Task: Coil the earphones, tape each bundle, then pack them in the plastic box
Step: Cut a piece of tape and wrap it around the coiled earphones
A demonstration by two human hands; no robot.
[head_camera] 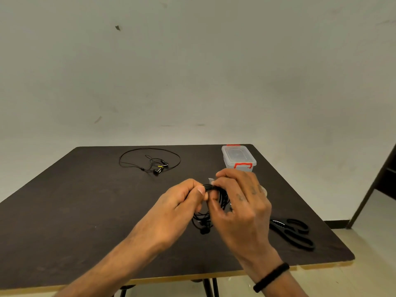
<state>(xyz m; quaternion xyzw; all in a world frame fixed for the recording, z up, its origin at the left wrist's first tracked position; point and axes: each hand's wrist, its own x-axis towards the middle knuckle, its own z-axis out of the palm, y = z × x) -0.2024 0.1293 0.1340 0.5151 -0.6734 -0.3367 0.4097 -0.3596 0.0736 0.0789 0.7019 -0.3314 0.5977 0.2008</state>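
Above the middle of the dark table (85, 211), both hands hold a coiled bundle of black earphones (221, 195). My left hand (182, 202) pinches the coil's top between thumb and fingers. My right hand (240, 200) grips the coil's right side, and a small piece of clear tape (211, 180) shows at its fingertips. The earbuds dangle below the hands (203, 226). A second, loose pair of black earphones (150, 161) lies uncoiled at the table's far side. The clear plastic box (239, 157) with red clips stands shut at the far right.
Black scissors (293, 232) lie on the table to the right of my hands. Something pale and clear, possibly a tape roll, peeks out behind my right hand (264, 190). A dark frame (377, 179) stands off the table's right side.
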